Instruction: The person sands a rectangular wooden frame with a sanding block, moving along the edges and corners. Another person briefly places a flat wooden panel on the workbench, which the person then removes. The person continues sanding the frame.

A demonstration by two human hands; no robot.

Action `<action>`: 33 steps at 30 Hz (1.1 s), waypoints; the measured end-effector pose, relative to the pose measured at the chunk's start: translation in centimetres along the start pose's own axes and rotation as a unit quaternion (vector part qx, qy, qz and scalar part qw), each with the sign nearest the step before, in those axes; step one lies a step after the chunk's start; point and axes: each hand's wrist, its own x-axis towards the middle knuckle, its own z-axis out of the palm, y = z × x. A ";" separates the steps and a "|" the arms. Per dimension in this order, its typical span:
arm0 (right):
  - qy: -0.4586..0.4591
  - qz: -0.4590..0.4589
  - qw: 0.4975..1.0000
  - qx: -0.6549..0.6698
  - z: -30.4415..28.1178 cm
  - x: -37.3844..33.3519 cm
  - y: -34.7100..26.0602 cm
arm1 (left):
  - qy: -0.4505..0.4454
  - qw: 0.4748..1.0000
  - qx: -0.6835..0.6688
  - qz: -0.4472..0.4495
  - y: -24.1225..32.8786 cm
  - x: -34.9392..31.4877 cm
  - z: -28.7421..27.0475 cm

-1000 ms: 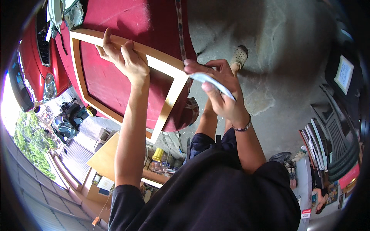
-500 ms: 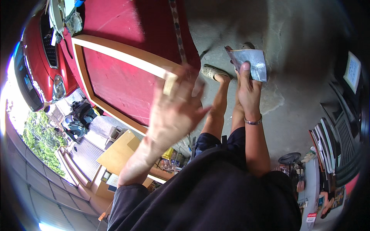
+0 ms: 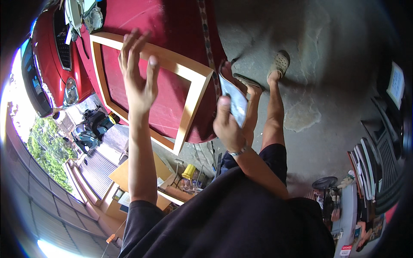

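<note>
My left hand (image 3: 140,88) is raised over a pale wooden frame (image 3: 191,107), its fingers apart and nothing in them. Whether the fingertips touch the frame's far rail I cannot tell. The rectangular frame lies flat on a broad red surface (image 3: 167,114), which shows through its opening. In my right hand (image 3: 229,131) is a thin, glossy grey sheet (image 3: 234,96), pinched under the thumb and slightly curved, with a darker reddish part at its far end. It is held just right of the frame's near corner. The fingers beneath the sheet are hidden.
A red car (image 3: 53,64) stands at the left, with a dark motorbike (image 3: 92,129) nearer. A yellow bucket (image 3: 189,171) sits below the red surface. My feet in beige clogs (image 3: 280,63) are on the concrete floor (image 3: 301,99). Stacked panels (image 3: 365,167) line the right.
My left hand has moved left and farther out over the frame. My right hand has brought the sheet leftward, towards the frame's corner. One foot has shifted right.
</note>
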 end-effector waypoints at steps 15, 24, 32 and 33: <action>0.002 -0.101 0.994 0.032 6.1 -5.6 2.0 | 0.113 0.993 -0.002 0.021 -4.0 -1.4 4.7; 0.014 -0.106 0.994 -0.030 4.7 -4.1 1.2 | 0.112 0.993 0.000 0.018 -4.4 -1.4 4.8; 0.000 -0.109 0.993 -0.043 5.0 -4.4 2.0 | 0.113 0.993 0.002 0.016 -4.4 -1.3 4.8; 0.009 -0.085 0.996 -0.036 4.6 -3.0 1.5 | 0.110 0.994 0.003 0.016 -4.5 -1.4 4.7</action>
